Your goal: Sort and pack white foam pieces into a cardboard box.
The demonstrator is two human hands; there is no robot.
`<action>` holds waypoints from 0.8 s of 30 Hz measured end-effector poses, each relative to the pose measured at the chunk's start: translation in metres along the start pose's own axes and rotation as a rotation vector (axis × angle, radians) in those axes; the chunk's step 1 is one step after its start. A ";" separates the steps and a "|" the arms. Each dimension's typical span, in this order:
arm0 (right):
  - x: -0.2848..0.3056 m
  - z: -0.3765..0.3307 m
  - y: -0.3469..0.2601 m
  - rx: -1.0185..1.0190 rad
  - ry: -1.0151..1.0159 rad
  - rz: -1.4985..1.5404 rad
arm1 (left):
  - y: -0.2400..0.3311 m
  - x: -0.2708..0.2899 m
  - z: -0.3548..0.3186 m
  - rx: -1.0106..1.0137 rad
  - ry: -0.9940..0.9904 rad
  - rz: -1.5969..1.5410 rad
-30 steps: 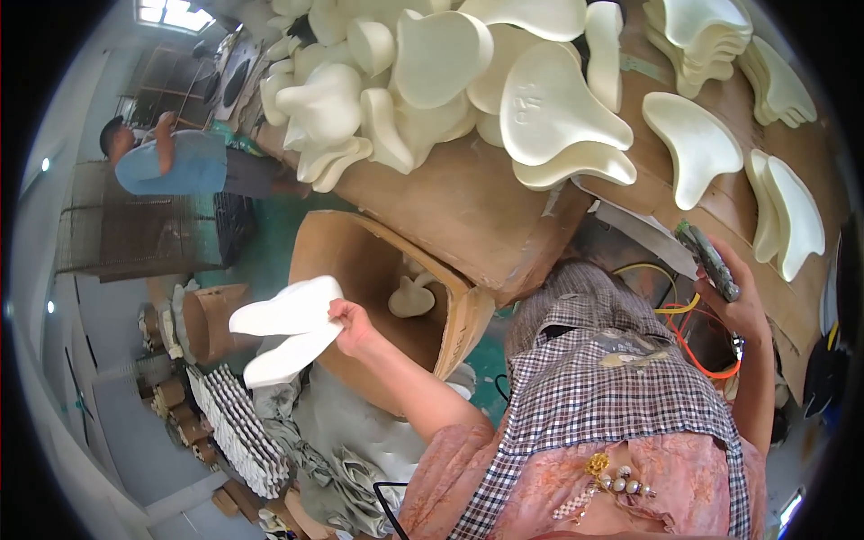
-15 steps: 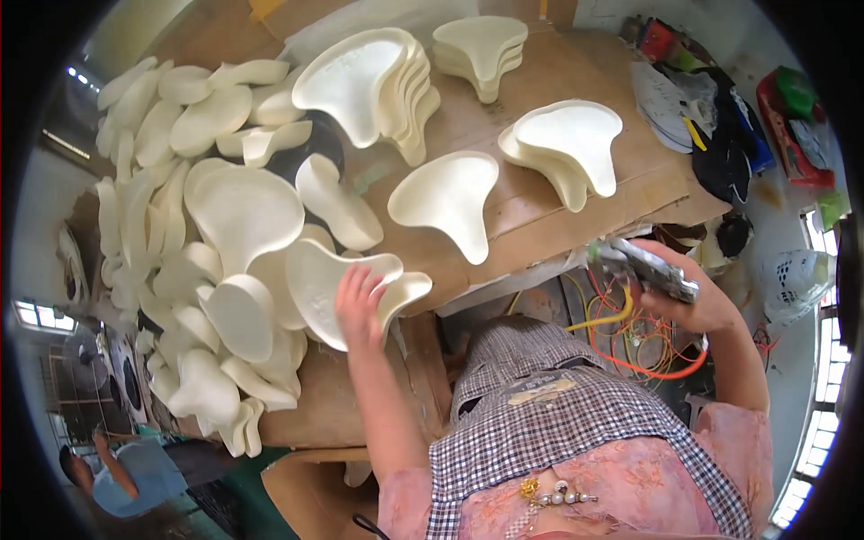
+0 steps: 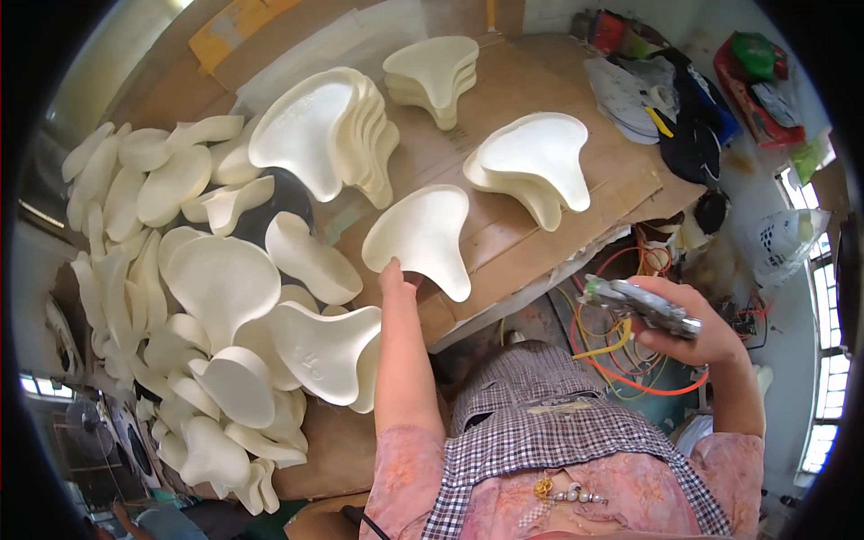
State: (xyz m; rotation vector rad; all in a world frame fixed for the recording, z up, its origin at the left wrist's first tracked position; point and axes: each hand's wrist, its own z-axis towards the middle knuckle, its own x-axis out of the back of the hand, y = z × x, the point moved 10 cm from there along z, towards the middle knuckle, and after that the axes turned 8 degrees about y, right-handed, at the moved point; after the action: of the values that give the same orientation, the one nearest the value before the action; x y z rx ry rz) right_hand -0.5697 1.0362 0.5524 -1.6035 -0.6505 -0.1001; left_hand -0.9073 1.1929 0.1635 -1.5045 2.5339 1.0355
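My left hand (image 3: 397, 277) reaches onto the cardboard-covered table (image 3: 526, 238) and grips the near edge of a single cream foam saddle pad (image 3: 423, 236) lying flat there. My right hand (image 3: 693, 328) is held off the table's near right corner, closed around a grey metal hand tool (image 3: 641, 305). A stack of cream pads (image 3: 328, 135) stands on edge just beyond the single pad, a pair of pads (image 3: 533, 164) lies to its right, and a low stack (image 3: 434, 74) sits at the far side.
A large heap of cream pads (image 3: 216, 306) covers the table's left side. Orange and yellow hoses (image 3: 630, 355) coil below the table edge. Bags and dark items (image 3: 684, 99) clutter the far right. Windows (image 3: 823, 342) line the right.
My left hand has moved right from the pad heap onto the single pad on the cardboard. The view has swung back toward the table. My right hand still holds the tool.
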 end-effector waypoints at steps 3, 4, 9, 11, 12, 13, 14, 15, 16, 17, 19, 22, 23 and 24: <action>0.049 -0.033 -0.006 0.017 0.245 0.038 | -0.007 0.000 0.011 0.018 -0.108 -0.064; 0.065 -0.042 -0.011 0.008 0.352 0.093 | -0.006 0.003 0.010 -0.002 -0.087 -0.051; 0.126 -0.071 -0.009 -0.053 0.583 0.054 | 0.032 -0.007 -0.043 -0.231 -0.117 -0.054; 0.126 -0.056 -0.004 -0.175 0.408 -0.006 | 0.050 -0.015 -0.057 -0.223 -0.093 -0.146; 0.129 -0.052 -0.006 -0.152 0.368 -0.047 | 0.060 -0.031 -0.071 -0.194 -0.125 -0.149; 0.135 -0.047 -0.003 -0.143 0.379 -0.047 | 0.072 -0.050 -0.082 -0.199 -0.138 -0.149; 0.134 -0.036 -0.003 -0.088 0.323 -0.065 | 0.083 -0.079 -0.092 -0.178 -0.226 -0.218; 0.136 -0.018 -0.012 -0.022 0.277 -0.082 | 0.102 -0.123 -0.099 -0.163 -0.329 -0.284; 0.135 -0.009 -0.012 0.022 0.249 -0.074 | 0.098 -0.149 -0.096 -0.132 -0.358 -0.278; 0.139 -0.005 -0.011 0.035 0.249 -0.068 | 0.096 -0.182 -0.094 -0.105 -0.394 -0.273; 0.158 -0.003 -0.006 0.040 0.339 -0.084 | 0.068 -0.231 -0.083 0.007 -0.271 -0.195; 0.181 0.008 -0.006 0.074 0.357 -0.028 | 0.048 -0.266 -0.044 0.016 -0.173 -0.029; 0.183 0.010 0.004 0.021 0.322 0.005 | 0.028 -0.266 -0.044 0.058 -0.134 0.009; 0.187 0.011 0.000 0.211 0.328 -0.127 | 0.011 -0.270 -0.047 0.100 -0.104 0.040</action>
State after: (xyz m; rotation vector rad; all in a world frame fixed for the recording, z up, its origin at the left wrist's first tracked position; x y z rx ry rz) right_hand -0.4173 1.1113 0.6321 -1.3044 -0.4883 -0.3688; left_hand -0.7571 1.3801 0.2964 -1.3437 2.5138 0.9493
